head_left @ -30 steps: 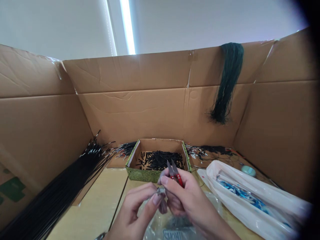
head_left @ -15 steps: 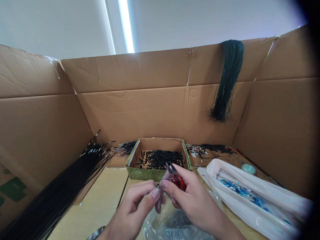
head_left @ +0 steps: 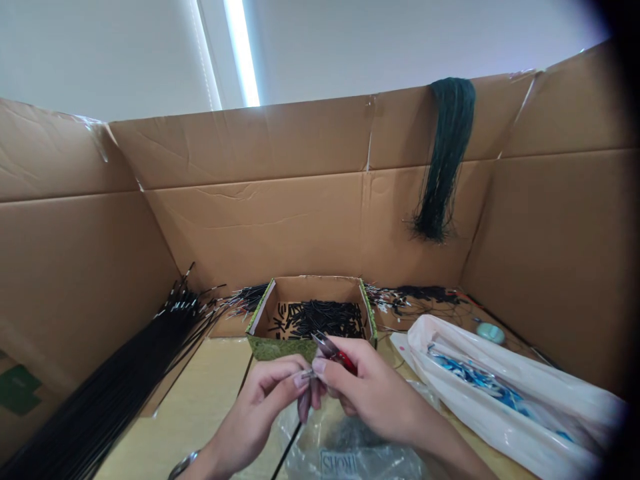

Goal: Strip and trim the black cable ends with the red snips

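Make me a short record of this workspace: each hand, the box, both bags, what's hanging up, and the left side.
Left hand: pinching a small piece, too small to identify
Right hand: holding red-handled snips
Box: open, green outside, black pieces inside
Clear bag: on the table, partly behind the hands
White bag: open, blue-and-white contents
Hanging: dark green strands, over the cardboard wall
Left side: long black cables, bundled

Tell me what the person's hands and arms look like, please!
The left hand and right hand wear no gloves, and no sleeves show. A shiny, silvery band sits at the left wrist, but I can't tell if it's a watch or bracelet.
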Tool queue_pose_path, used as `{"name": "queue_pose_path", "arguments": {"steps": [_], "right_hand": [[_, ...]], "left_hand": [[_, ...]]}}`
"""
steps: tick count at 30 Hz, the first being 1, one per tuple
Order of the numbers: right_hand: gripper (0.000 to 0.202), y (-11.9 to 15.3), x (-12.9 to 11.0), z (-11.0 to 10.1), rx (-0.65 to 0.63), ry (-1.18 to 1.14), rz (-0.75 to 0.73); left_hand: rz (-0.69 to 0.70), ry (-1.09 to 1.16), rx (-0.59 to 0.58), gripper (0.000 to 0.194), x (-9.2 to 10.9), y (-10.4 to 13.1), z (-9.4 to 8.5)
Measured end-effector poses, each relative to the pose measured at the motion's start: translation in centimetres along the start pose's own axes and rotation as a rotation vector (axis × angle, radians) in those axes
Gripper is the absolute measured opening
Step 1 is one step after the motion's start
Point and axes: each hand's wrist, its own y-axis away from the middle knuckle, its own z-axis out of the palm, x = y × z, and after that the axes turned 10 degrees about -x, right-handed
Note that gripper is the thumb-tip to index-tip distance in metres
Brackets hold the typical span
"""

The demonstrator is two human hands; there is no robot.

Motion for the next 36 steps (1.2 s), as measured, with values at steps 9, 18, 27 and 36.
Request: {"name": "queue_pose_path", "arguments": {"steps": [9, 18, 27, 36], "right_hand": [[0.033, -1.4, 1.2, 1.1, -0.067, -0.538, -0.083], [0.034, -1.8, 1.7, 1.6, -0.024, -0.595, -0.094], [0.033, -1.5, 0.7, 0.1, 0.041, -0.46, -0.062], [0.035, -0.4, -0.4, -1.0, 0.13, -0.349, -0.019]], "left_hand": [[-0.045, 0.341, -0.026, 0.042, -0.8, -0.7, 0.6], [0.052, 0.432, 0.051, 0.05, -2.3, -1.4, 1.0], [0.024, -0.06, 0.041, 0.045, -2.7, -1.5, -0.4], [-0.038, -0.148, -0.022, 0.026, -1.7, -0.8, 1.1]]}}
